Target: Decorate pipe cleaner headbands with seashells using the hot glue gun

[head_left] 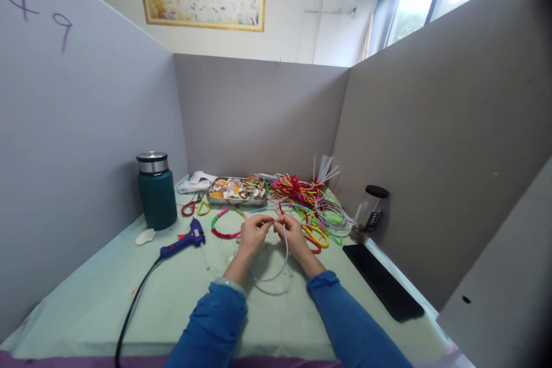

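My left hand and my right hand meet over the middle of the table, thumbs and fingertips pinched together. Between them is a thin whitish-grey cord, which hangs down and curves in a loop onto the cloth below. The exact spot where the fingertips meet is small, and I cannot make out whether both cord ends are there. Just left of my hands lies a ring wrapped in pink, green and red sections. Red and yellow loops lie close to the right of my right hand.
A blue glue gun with a black cable lies left, near a dark green flask. Behind stand a metal tray of mixed pieces and a pile of coloured fuzzy stems. A black phone-like slab and a jar are right.
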### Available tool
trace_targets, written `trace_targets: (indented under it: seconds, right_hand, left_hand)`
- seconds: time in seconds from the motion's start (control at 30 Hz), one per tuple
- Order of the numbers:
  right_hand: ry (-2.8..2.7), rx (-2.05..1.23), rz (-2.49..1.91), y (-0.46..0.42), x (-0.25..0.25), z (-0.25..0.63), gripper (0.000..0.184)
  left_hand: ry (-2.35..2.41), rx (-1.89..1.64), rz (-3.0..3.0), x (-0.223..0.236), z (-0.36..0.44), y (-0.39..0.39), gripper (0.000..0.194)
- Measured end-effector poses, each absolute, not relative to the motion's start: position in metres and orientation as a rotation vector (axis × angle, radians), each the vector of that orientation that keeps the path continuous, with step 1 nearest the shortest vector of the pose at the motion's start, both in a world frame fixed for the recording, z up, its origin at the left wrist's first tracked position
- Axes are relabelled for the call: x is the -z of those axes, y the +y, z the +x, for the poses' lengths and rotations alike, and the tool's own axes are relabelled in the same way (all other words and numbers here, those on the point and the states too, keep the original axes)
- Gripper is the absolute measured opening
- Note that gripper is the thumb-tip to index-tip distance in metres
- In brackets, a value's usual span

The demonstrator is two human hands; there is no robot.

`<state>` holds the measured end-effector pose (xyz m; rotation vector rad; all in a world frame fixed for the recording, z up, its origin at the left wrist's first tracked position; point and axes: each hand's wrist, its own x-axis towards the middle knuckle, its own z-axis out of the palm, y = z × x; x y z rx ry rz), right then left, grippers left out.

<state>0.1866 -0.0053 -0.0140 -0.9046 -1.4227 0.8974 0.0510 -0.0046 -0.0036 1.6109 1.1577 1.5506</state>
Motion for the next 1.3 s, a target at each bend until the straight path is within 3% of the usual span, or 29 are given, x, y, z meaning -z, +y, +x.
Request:
trace_targets:
  seconds: [0.5, 1.3]
  right_hand:
    - [-1.442, -0.922, -0.809, -0.005, 0.015, 0.187, 0.017]
    - [-1.463, -0.912, -0.787, -0.006, 0.014, 0.19, 0.016]
  left_hand:
    - [0.9, -1.276, 1.238, -0.007, 0.048, -0.012, 0.033]
    - [0.917, -1.092, 1.226, -0.008, 0.043, -0.012, 0.047]
